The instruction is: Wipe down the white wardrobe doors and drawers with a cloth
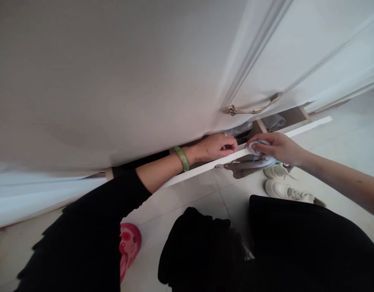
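Observation:
A drawer with a white front (202, 167) is pulled out below a white cabinet. My right hand (274, 147) grips a greyish-white cloth (250, 164) with blue trim, pressed against the top edge of the drawer front, and the rest of it hangs down outside. Over the drawer, by the same edge, my left hand (219, 147) has its fingers curled in. Whatever those fingers hold, if anything, is hidden. A green bangle (182, 158) circles the left wrist. Inside the drawer lie a clear plastic bag (241, 129) and, in its right compartment, a grey folded item (274, 121).
An ornate metal handle (254, 110) sticks out from the cabinet door (129, 73) above the drawer. White sneakers (289, 190) stand on the tiled floor (187, 198) at the right. A red-pink patterned shoe (130, 243) shows at lower left.

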